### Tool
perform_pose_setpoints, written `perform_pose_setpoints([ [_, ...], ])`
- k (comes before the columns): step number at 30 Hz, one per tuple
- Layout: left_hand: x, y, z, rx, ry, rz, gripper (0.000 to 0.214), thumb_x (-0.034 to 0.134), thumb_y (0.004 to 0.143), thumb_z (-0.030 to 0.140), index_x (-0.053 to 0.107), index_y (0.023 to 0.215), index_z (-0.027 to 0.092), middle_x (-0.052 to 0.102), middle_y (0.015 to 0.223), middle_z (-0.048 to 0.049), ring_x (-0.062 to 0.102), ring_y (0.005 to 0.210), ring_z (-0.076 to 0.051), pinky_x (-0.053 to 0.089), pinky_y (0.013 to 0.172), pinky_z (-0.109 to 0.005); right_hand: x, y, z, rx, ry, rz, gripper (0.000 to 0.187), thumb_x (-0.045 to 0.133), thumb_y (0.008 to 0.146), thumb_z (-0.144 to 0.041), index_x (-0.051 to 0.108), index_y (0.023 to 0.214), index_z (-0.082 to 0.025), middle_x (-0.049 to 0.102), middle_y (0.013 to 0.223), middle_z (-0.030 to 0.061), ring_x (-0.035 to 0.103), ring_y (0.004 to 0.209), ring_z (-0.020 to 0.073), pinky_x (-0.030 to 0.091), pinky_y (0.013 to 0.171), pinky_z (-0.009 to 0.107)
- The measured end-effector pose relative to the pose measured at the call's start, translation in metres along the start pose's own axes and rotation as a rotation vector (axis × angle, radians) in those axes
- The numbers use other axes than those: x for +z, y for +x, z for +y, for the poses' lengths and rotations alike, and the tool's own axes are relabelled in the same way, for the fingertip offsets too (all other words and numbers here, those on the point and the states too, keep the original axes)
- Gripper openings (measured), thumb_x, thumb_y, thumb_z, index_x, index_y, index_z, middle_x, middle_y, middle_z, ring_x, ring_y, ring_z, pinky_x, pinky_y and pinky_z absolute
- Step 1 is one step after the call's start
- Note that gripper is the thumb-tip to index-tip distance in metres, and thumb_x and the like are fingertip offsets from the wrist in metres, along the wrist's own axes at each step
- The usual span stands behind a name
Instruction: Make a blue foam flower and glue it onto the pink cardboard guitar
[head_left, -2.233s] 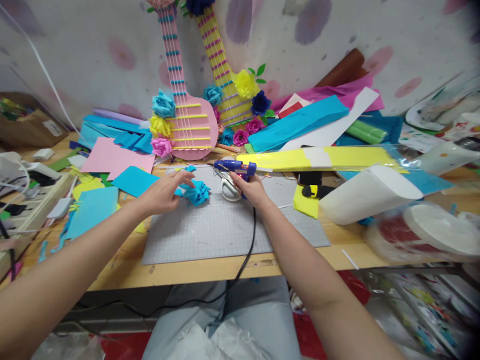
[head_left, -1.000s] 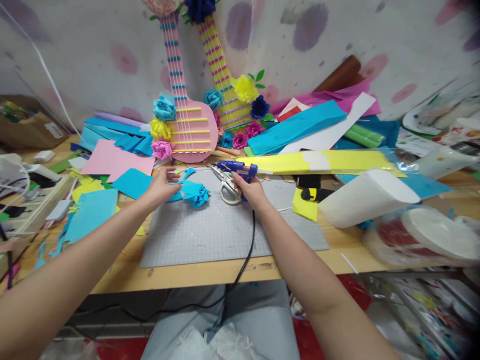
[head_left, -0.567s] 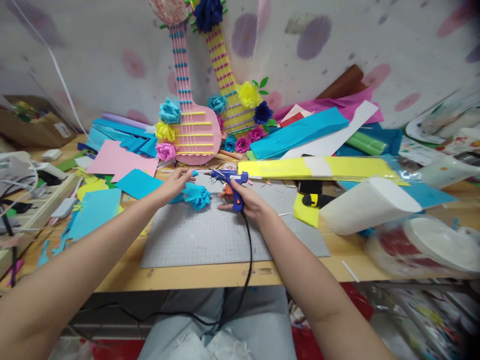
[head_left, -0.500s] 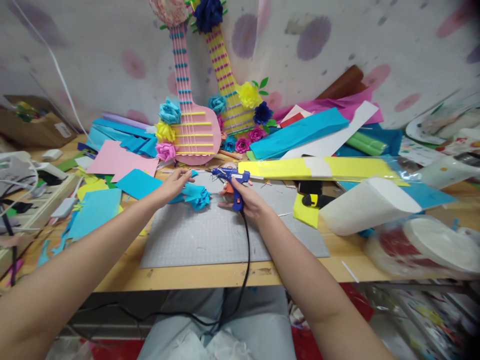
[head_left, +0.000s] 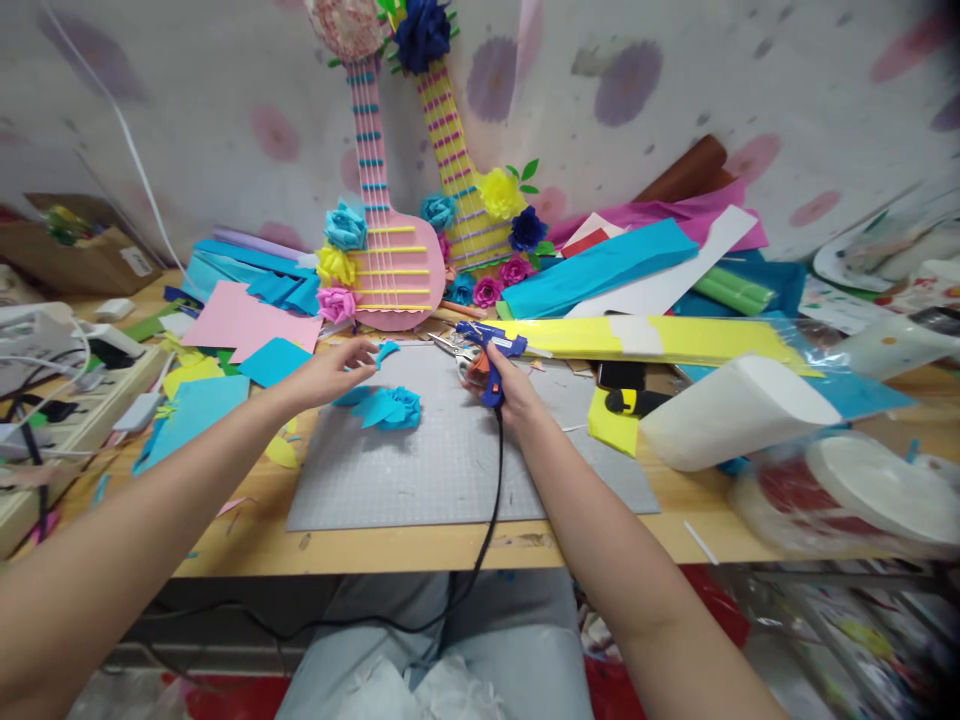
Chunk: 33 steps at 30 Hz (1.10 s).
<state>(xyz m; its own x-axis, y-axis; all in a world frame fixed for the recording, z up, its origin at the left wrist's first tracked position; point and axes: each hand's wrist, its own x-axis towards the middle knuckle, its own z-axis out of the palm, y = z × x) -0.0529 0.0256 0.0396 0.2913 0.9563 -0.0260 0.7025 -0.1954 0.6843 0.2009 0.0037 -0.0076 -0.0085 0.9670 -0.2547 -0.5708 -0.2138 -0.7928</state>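
Note:
My left hand (head_left: 330, 370) reaches over the back left of the grey cutting mat (head_left: 450, 470). Its fingertips pinch a small blue paper piece (head_left: 387, 350). Just in front of that hand, a blue paper flower (head_left: 391, 407) lies on the mat, apart from the fingers. My right hand (head_left: 508, 388) is closed round the handle of a blue glue gun (head_left: 491, 348), nozzle pointing left, at the mat's back edge. Its black cord (head_left: 491, 500) runs down off the table to my lap. Scissors (head_left: 452, 346) lie just left of the gun's nozzle.
Two paper guitars, pink (head_left: 390, 270) and yellow (head_left: 457, 190), lean on the wall with paper flowers. Coloured paper sheets (head_left: 247, 320) cover the back and left. A white paper roll (head_left: 735, 400) and bagged plates (head_left: 847, 480) sit right. A power strip (head_left: 67, 350) lies far left.
My left hand has left the blue flower and drawn back left, pinching a small blue piece. My right hand has carried the glue gun a little right and back, beside the scissors.

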Motion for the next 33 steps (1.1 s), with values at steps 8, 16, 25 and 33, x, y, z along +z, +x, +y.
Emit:
perform_pose_setpoints([
  [8, 0.014, 0.016, 0.014, 0.218, 0.179, -0.275, 0.025, 0.06, 0.065, 0.029, 0.065, 0.088, 0.026, 0.065, 0.094, -0.0015, 0.058, 0.09, -0.02, 0.045, 0.083, -0.031, -0.002, 0.002, -0.003, -0.008, -0.044, 0.011, 0.037, 0.066, 0.069, -0.051, 0.057, 0.07, -0.015, 0.061, 0.06, -0.0029, 0.048, 0.042, 0.0037, 0.042, 0.042, 0.017],
  [16, 0.017, 0.025, 0.005, 0.149, 0.099, -0.257, 0.022, 0.059, 0.063, 0.025, 0.063, 0.085, 0.024, 0.065, 0.077, -0.0007, 0.061, 0.074, -0.018, 0.047, 0.071, -0.031, -0.001, 0.001, -0.005, -0.012, -0.035, 0.014, 0.034, 0.065, 0.071, -0.049, 0.057, 0.07, -0.015, 0.061, 0.059, -0.0028, 0.047, 0.042, 0.0042, 0.04, 0.041, 0.017],
  [25, 0.019, 0.009, 0.02, -0.316, -0.308, 0.0, 0.031, 0.074, 0.049, 0.019, 0.057, 0.075, 0.016, 0.057, 0.06, 0.0007, 0.059, 0.057, -0.017, 0.051, 0.055, -0.033, 0.0, -0.001, -0.007, -0.018, -0.054, 0.025, 0.033, 0.062, 0.073, -0.048, 0.057, 0.07, -0.015, 0.061, 0.059, -0.0028, 0.046, 0.042, 0.0043, 0.038, 0.041, 0.017],
  [33, 0.029, -0.008, 0.027, -0.459, -0.571, 0.035, 0.031, 0.072, 0.06, 0.016, 0.049, 0.081, 0.015, 0.058, 0.061, -0.0007, 0.064, 0.062, -0.017, 0.055, 0.062, -0.033, 0.0, -0.002, -0.007, -0.013, -0.055, 0.021, 0.034, 0.063, 0.072, -0.049, 0.056, 0.071, -0.016, 0.061, 0.06, -0.0028, 0.046, 0.042, 0.0042, 0.039, 0.041, 0.017],
])
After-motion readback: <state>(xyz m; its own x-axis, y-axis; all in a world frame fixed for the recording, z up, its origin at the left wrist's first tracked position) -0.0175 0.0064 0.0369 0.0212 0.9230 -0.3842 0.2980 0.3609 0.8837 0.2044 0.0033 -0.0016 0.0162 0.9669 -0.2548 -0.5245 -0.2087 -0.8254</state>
